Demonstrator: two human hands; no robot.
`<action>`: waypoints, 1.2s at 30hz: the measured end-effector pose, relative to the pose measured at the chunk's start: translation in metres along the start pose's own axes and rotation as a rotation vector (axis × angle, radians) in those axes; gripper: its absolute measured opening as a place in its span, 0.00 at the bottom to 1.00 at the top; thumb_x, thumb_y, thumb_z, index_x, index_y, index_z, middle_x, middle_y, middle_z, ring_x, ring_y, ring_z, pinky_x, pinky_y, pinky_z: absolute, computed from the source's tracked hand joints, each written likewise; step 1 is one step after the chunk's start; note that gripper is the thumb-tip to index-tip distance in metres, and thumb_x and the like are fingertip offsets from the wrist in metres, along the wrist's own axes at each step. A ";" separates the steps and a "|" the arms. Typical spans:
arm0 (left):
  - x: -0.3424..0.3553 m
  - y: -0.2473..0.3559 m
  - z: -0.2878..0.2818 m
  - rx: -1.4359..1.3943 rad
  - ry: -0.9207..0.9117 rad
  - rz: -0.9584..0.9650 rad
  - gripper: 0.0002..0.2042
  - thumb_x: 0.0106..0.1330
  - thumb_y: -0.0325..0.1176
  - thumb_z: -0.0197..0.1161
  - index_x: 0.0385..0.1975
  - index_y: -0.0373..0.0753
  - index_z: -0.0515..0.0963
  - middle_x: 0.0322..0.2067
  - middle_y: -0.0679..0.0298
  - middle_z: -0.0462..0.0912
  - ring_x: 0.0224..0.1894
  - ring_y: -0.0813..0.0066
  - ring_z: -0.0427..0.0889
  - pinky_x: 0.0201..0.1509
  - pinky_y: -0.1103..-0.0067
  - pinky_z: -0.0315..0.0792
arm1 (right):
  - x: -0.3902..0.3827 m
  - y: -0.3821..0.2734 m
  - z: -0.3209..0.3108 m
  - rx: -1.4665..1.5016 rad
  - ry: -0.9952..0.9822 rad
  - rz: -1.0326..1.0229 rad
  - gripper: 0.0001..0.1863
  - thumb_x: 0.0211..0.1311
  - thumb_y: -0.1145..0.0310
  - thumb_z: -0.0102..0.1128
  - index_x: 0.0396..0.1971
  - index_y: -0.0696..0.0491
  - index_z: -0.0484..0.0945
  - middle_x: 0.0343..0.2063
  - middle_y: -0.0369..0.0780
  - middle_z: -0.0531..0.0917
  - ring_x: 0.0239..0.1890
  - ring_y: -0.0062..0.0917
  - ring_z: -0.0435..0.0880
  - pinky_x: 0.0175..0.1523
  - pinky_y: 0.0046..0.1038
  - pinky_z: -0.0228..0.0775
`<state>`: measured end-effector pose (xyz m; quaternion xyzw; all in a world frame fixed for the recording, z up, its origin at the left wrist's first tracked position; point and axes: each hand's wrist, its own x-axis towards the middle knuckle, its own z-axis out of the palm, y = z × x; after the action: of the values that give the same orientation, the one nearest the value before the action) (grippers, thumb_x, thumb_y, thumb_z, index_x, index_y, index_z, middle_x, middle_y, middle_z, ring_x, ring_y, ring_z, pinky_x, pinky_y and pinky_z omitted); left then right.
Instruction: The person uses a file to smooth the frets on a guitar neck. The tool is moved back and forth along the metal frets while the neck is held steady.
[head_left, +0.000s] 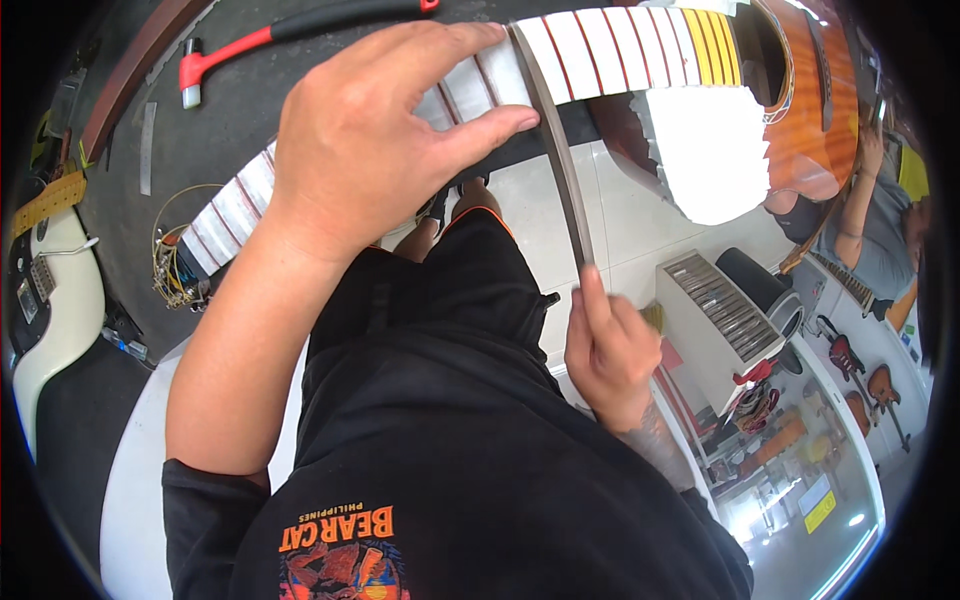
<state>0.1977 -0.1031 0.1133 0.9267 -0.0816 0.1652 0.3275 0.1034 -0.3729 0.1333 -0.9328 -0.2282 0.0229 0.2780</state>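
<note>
An acoustic guitar lies across the bench, its fretboard masked with white tape between the frets and yellow tape near the soundhole. A long, narrow metal file crosses the neck and slants down toward me. My right hand is closed around the file's near end, its index finger stretched along it. Over the neck lies my left hand, thumb and index finger spread, their tips at the file's far part; its other fingers are hidden. White covering sits on the guitar's upper body.
A red and black hammer and a ruler lie on the dark bench. Loose strings curl by the neck's end. A white electric guitar is at left. At right are a tool rack, a glass case and another person.
</note>
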 end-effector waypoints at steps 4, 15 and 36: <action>-0.001 0.000 -0.001 0.003 -0.009 -0.004 0.23 0.51 0.39 0.84 0.46 0.38 0.88 0.43 0.58 0.91 0.44 0.65 0.91 0.50 0.76 0.82 | -0.009 -0.003 -0.004 -0.009 -0.015 0.004 0.31 0.54 0.85 0.71 0.61 0.54 0.82 0.18 0.35 0.69 0.15 0.27 0.71 0.22 0.33 0.68; -0.001 0.000 -0.004 0.012 -0.011 -0.032 0.23 0.50 0.38 0.84 0.47 0.39 0.88 0.44 0.59 0.90 0.44 0.64 0.90 0.49 0.75 0.82 | 0.082 -0.018 0.013 -0.116 0.021 -0.045 0.30 0.59 0.77 0.70 0.63 0.45 0.81 0.17 0.37 0.71 0.15 0.33 0.74 0.22 0.36 0.69; -0.001 0.001 -0.002 -0.024 -0.017 -0.059 0.23 0.51 0.38 0.83 0.47 0.40 0.87 0.44 0.58 0.90 0.45 0.63 0.90 0.51 0.74 0.82 | 0.000 -0.007 -0.006 -0.030 -0.024 0.006 0.31 0.55 0.83 0.71 0.61 0.52 0.82 0.17 0.36 0.67 0.14 0.27 0.71 0.21 0.34 0.67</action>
<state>0.1958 -0.1030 0.1151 0.9262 -0.0590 0.1466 0.3424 0.1018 -0.3712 0.1422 -0.9372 -0.2293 0.0316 0.2611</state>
